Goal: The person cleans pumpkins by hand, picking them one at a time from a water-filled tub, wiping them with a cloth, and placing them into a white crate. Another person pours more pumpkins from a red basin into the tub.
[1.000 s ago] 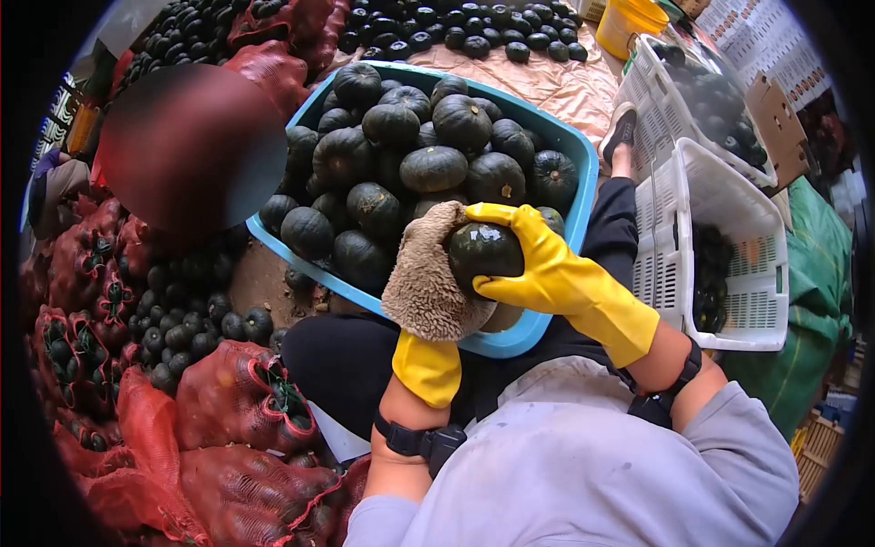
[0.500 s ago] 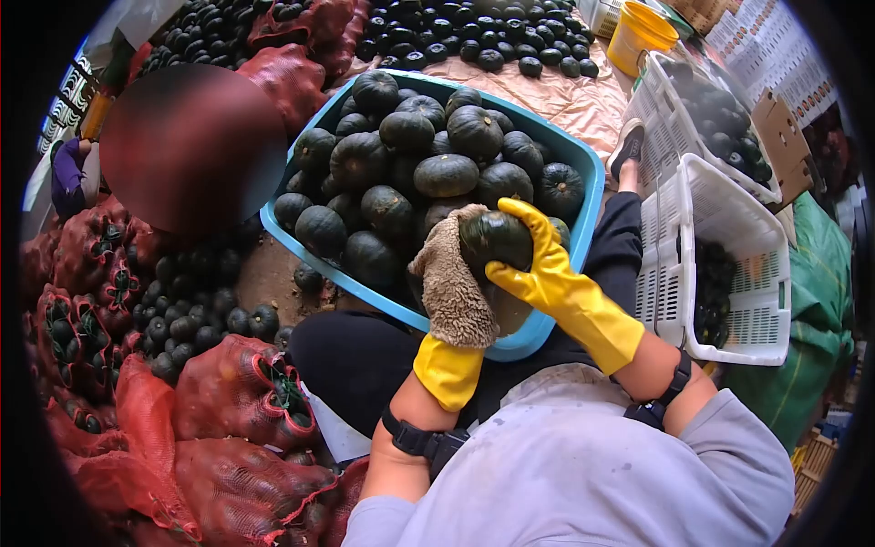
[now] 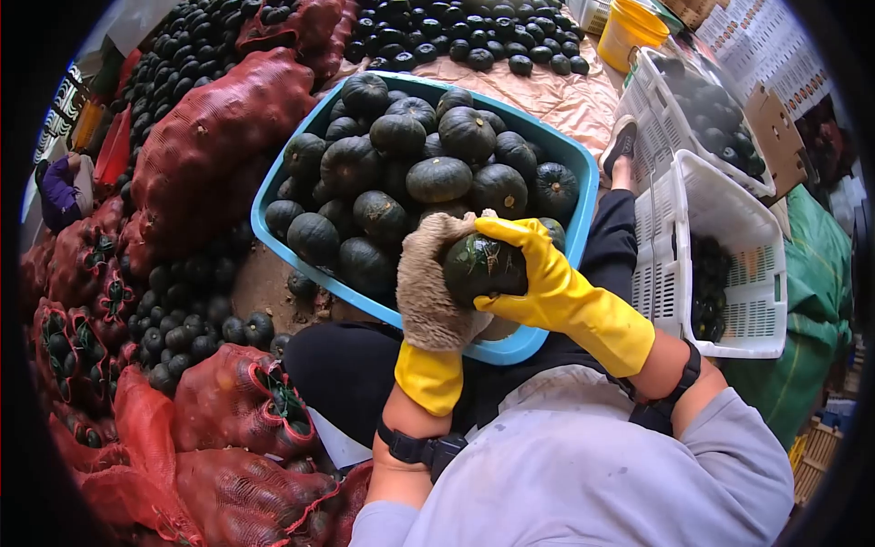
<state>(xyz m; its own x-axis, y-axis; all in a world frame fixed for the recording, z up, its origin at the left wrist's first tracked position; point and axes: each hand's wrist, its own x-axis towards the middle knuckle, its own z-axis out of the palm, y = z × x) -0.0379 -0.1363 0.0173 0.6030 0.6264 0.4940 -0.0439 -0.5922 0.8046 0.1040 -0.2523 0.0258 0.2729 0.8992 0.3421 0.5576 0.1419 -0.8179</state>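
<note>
A dark green kabocha squash (image 3: 485, 267) is held between my two hands over the near side of a blue tub (image 3: 428, 80). My right hand (image 3: 540, 273), in a yellow rubber glove, wraps its right side with the thumb below and the fingers above. My left hand (image 3: 436, 290) wears a brown fuzzy mitt over a yellow glove and cups the squash's left side; its fingers are hidden inside the mitt. A pale rough scar shows on the squash's upturned face. Many more squashes (image 3: 441, 180) are heaped in the tub.
Red mesh sacks (image 3: 228, 401) of squash lie to the left, with loose squashes (image 3: 187, 333) among them. White plastic crates (image 3: 775, 342) stand at right, near a yellow bucket (image 3: 629, 35). More squashes (image 3: 456, 32) cover a sheet beyond the tub. A person in purple (image 3: 62, 193) is at far left.
The squash has been turned, so its scarred face now shows. Both hands have shifted slightly left, and the right fingers reach further over the top. The whole view has moved a little.
</note>
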